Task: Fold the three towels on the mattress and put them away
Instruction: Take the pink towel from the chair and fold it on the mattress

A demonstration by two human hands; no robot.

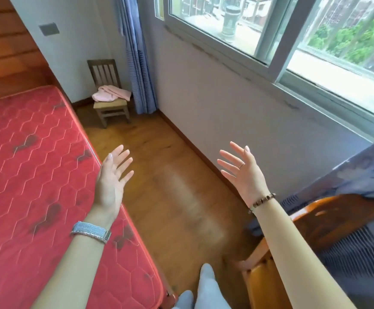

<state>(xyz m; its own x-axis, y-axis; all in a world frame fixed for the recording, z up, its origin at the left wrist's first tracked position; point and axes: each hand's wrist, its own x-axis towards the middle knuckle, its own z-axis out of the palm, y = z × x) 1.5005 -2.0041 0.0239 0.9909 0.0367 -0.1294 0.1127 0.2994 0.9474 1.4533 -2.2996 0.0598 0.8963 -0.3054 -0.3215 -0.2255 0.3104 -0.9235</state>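
Left hand (pixel 112 175) above mattress (pixel 25 141) edge, right hand (pixel 241 170) off its side. Both spread, holding nothing. No towel visible on mattress. Pink cloth (pixel 111 94), possibly towel, on chair (pixel 103 72) past mattress corner. Probably best: step closer, lift cloth by two corners.

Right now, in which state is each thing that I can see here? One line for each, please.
left hand, open, holding nothing.
right hand, open, holding nothing.
mattress, bare where visible.
chair, upright by the wall.
pink cloth, heaped loosely on the chair seat.
curtain, gathered in the corner.
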